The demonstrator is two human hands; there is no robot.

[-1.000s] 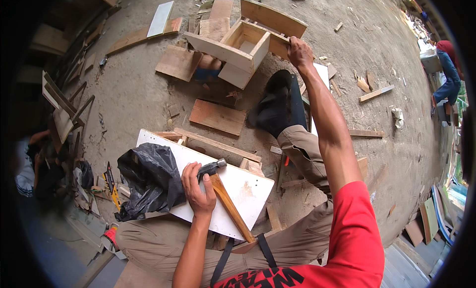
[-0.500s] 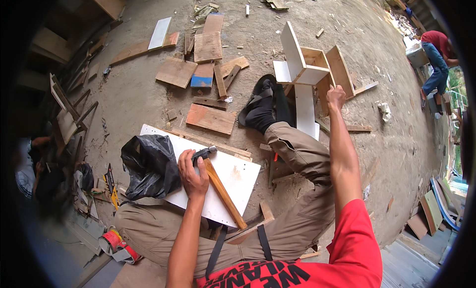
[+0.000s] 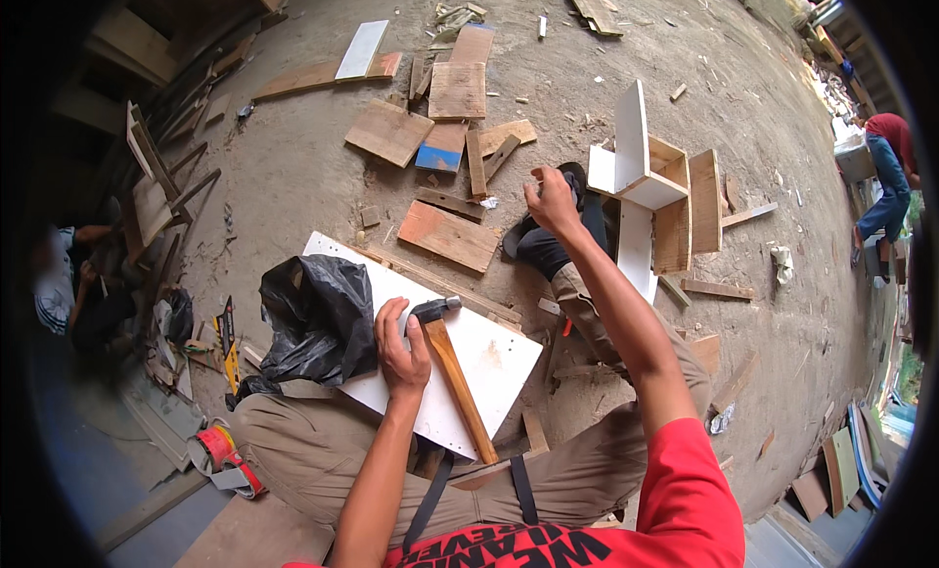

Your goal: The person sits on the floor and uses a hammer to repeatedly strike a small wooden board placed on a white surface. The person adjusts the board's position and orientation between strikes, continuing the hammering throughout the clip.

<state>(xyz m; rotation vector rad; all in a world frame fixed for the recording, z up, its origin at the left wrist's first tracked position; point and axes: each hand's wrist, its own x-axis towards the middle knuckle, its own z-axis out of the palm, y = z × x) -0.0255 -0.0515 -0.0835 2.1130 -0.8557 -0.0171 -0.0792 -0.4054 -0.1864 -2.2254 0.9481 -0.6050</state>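
Observation:
A white board (image 3: 504, 372) lies across my lap, with a hammer (image 3: 460, 390) on it, its wooden handle pointing toward me. My left hand (image 3: 403, 355) rests on the board with fingers stretched out, its thumb side right beside the hammer's head. A crumpled black plastic bag (image 3: 323, 318) covers the board's left part. My right hand (image 3: 554, 202) hangs in the air near my foot, fingers loosely bent and apart, and I see nothing in it. Right of it stands a small wooden box-like assembly (image 3: 671, 181) with white panels.
Several loose wood pieces (image 3: 458, 89) lie on the dirt floor ahead, with a reddish plank (image 3: 448, 235) nearer. A yellow-and-black handsaw (image 3: 228, 348) and red-white tape rolls (image 3: 227, 460) are at my left. One person (image 3: 885, 177) bends at far right; another (image 3: 83, 279) sits at left.
My right hand has let go of the wooden assembly and moved left, toward me. My left hand stays on the board by the hammer. The whole view has shifted, moving things rightward.

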